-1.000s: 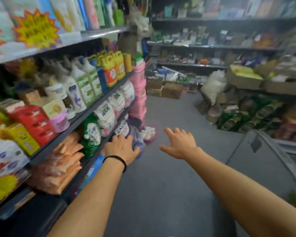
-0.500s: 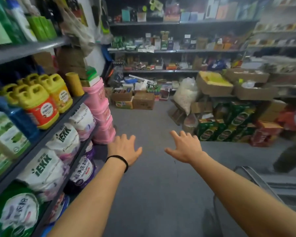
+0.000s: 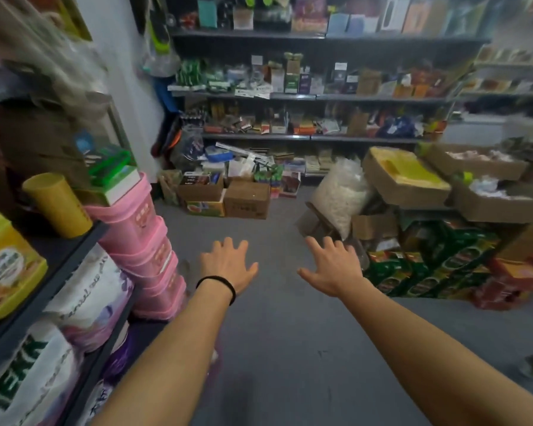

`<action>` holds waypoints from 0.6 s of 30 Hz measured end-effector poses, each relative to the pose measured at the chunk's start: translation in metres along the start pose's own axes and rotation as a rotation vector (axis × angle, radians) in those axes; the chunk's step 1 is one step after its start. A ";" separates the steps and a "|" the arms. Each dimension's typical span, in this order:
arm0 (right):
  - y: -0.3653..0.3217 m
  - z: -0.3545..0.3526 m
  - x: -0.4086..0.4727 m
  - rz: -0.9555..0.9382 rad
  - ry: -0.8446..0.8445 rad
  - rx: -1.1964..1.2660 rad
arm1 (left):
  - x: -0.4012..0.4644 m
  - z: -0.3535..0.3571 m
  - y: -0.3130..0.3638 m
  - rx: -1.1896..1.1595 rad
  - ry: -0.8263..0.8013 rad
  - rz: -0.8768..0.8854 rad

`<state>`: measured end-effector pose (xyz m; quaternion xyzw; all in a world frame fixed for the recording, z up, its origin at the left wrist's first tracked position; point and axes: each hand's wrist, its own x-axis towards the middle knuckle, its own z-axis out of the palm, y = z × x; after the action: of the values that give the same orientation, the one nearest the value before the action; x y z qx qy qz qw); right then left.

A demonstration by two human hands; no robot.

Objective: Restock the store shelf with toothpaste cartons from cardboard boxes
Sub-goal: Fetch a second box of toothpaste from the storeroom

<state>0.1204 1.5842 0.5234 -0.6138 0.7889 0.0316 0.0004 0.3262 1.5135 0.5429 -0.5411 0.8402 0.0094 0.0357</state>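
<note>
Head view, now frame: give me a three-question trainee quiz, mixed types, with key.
1. True or false: both hands are empty, the left hand and the right hand stretched out with fingers spread over the grey floor.
2. Multiple choice: the stack of pink plastic tubs stands
A. at the end of the left shelving
B. on the back wall's top shelf
C. among the green packs on the right
3. Fill in: the closed brown cardboard box sits on the ____ below the back shelves.

Key: 1 true; 2 A; 3 floor.
</note>
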 end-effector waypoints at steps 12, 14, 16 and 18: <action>0.008 0.001 0.373 -0.142 0.017 -0.003 | 0.347 -0.001 -0.047 0.036 -0.019 -0.111; 0.009 -0.001 0.443 -0.192 0.003 -0.005 | 0.409 -0.003 -0.052 0.030 -0.046 -0.149; 0.007 -0.008 0.510 -0.229 0.010 -0.006 | 0.468 -0.010 -0.060 0.021 -0.043 -0.188; 0.002 -0.018 0.574 -0.251 0.001 0.003 | 0.523 -0.020 -0.072 0.015 -0.040 -0.211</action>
<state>-0.0221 1.0284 0.5188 -0.7078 0.7058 0.0300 0.0048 0.1754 1.0069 0.5282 -0.6259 0.7777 0.0103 0.0572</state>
